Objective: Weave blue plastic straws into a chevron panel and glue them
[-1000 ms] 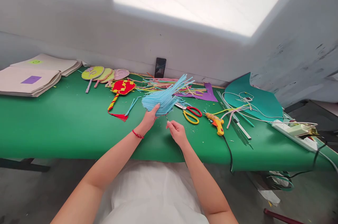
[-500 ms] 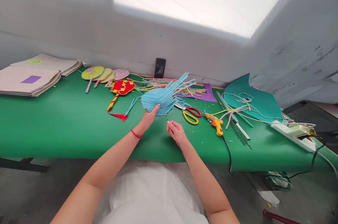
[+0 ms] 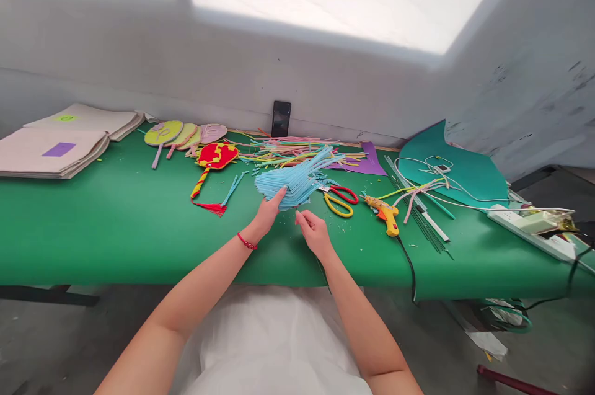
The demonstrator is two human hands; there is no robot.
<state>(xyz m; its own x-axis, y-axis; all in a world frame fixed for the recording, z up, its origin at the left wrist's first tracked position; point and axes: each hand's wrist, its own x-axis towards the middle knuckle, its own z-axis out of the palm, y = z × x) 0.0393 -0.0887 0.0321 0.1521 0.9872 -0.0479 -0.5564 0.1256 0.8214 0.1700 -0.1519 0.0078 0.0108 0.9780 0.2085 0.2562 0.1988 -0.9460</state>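
Observation:
My left hand (image 3: 268,214) is closed on a light-blue piece made of pipe cleaners (image 3: 297,179), laid side by side, with its thumb on top. The piece is held above the table, and its loose ends fan out to the upper right. Just below its lower edge, my right hand (image 3: 314,234) pinches a thin dark wire (image 3: 321,272), which trails down beside my right forearm. The wire's upper tip reaches the blue piece; whether it goes in I cannot tell. Scissors (image 3: 341,201) with red and yellow handles lie right of the piece.
A yellow glue gun (image 3: 387,214), thin wires (image 3: 430,230) and a power strip (image 3: 530,230) lie to the right. Behind are pipe cleaners (image 3: 279,150) and a phone (image 3: 281,119). Leftward are a red fan (image 3: 217,156), several pale fans (image 3: 163,133) and large books (image 3: 28,147).
The blue piece has tilted flatter and shifted slightly right, its loose ends now lower. My right hand remains just below its edge, pinching the wire. The view has shifted a little.

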